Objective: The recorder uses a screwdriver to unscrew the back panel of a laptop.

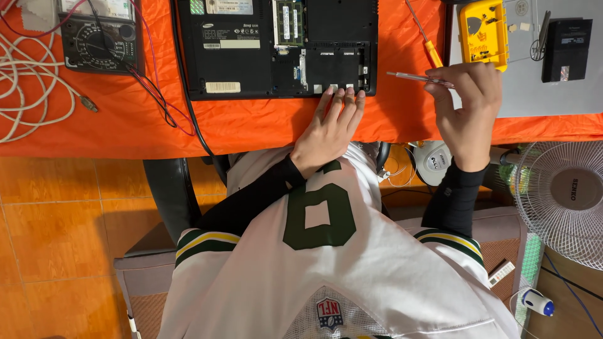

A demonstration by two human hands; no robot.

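At the tabletop's near edge, the left hand (pixel 328 129) rests flat, grip released, on an upturned black laptop (pixel 279 47) while the right hand (pixel 468 103) pinches a thin screwdriver (pixel 418 77), seemingly between screws.

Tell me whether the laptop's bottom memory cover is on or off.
Off. The laptop lies bottom-up on the orange cloth, and green memory sticks show bare in an open bay. The left hand rests at its edge.

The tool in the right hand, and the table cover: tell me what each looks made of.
The slim tool, pinched by the right hand, looks like bare metal: thin, grey, with a pale sheen. The table cover looks like matte woven cloth or thin plastic sheet: bright orange, with soft creases.
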